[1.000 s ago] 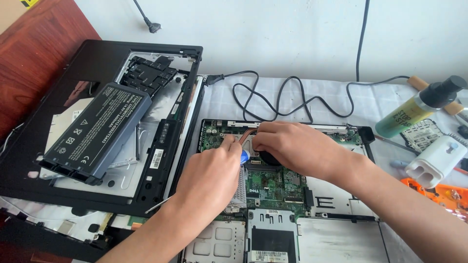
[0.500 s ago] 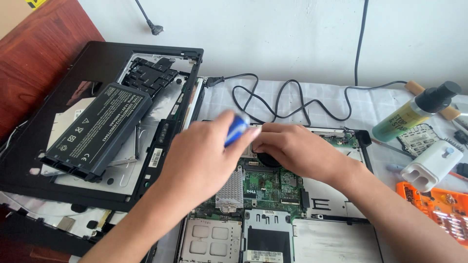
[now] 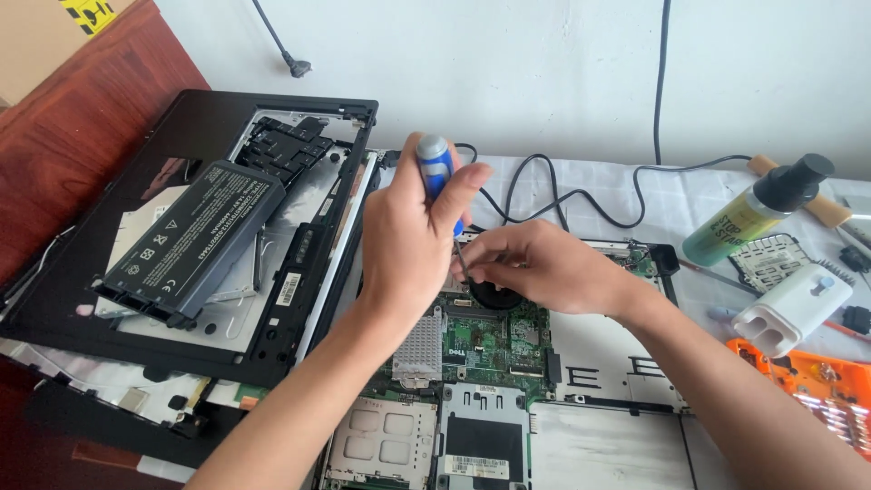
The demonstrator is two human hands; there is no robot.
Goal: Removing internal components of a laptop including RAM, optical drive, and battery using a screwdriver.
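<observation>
My left hand [image 3: 410,243] grips a blue-handled screwdriver [image 3: 437,174] upright, its thin shaft pointing down into an opened laptop base [image 3: 599,363]. My right hand [image 3: 543,266] rests on the green circuit board [image 3: 490,343] beside the shaft, with its fingertips pinched around the tip. Just below those fingers a round black fan [image 3: 497,295] partly shows. The screwdriver's tip is hidden behind my fingers.
A black laptop cover [image 3: 181,136] lies at the left with a dark battery pack [image 3: 186,240] on it. Behind the board a black cable [image 3: 581,195] loops. At the right stand a green bottle [image 3: 758,213], a white plastic adapter [image 3: 791,310] and an orange bit tray [image 3: 817,386].
My left hand has lifted from low over the board and turned the screwdriver upright, handle now on top. My right hand stayed over the fan area.
</observation>
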